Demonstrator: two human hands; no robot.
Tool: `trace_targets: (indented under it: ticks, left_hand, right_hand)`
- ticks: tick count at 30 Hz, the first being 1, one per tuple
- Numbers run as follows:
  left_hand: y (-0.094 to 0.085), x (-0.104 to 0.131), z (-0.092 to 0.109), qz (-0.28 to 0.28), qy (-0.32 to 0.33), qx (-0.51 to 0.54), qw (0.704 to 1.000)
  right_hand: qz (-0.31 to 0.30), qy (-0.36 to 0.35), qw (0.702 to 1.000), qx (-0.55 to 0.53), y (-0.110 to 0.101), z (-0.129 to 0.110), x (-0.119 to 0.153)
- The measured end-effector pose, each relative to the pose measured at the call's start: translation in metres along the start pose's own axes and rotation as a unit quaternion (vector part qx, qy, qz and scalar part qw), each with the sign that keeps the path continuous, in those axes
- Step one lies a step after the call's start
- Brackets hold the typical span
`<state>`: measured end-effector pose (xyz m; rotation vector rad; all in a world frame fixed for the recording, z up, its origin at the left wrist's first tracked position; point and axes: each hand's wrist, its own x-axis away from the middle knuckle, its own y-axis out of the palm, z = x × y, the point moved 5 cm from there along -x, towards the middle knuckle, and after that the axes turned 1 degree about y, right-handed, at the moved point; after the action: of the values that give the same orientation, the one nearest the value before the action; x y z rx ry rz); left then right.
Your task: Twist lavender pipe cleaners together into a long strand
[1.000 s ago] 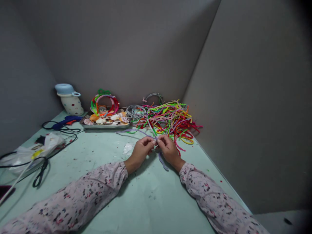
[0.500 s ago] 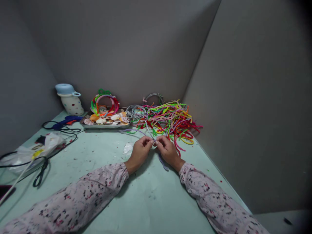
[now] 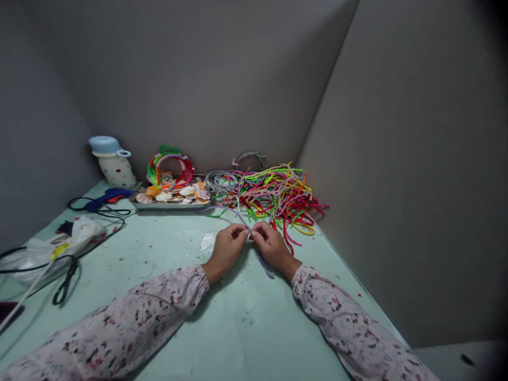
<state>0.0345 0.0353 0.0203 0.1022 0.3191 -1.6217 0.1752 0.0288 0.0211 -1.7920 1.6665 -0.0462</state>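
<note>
A pale purple pipe cleaner [image 3: 264,266] is pinched between the fingertips of my left hand [image 3: 229,246] and my right hand [image 3: 273,247], which nearly touch each other. One end of it hangs below the right hand onto the table; another stretch runs up and left past my fingers. A thin whitish strand [image 3: 238,204] also rises from the pinch, its lower part hidden by the fingers. Just beyond my hands lies a tangled heap of coloured pipe cleaners [image 3: 278,193].
Behind left, a metal tray [image 3: 170,207] holds shells and coloured wrapped rings [image 3: 186,169]. Coiled grey wire [image 3: 224,181] lies beside it. Farther left are a bottle [image 3: 117,169], a blue tool [image 3: 107,197], black cable [image 3: 65,291] and a plastic bag [image 3: 85,231]. Grey walls bound the table [image 3: 222,338].
The purple stretch above my fingers has shifted, now lying closer to the whitish strand, which stands more upright. Both hands stay in almost the same place, still pinching.
</note>
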Motion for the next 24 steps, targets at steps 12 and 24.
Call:
trace_targets:
  ticks: [12,24]
  left_hand:
    - [-0.0005,0.0007,-0.0007,-0.004,0.001,-0.001,1.000]
    - [-0.0008,0.0008,0.0014,-0.007,-0.005,-0.002,1.000]
  right_hand:
    - [-0.016,-0.003,1.000,-0.014,0.0009,-0.0033,0.0006]
    - [-0.027,-0.006,0.999,-0.022,0.0017,-0.0041,0.0013]
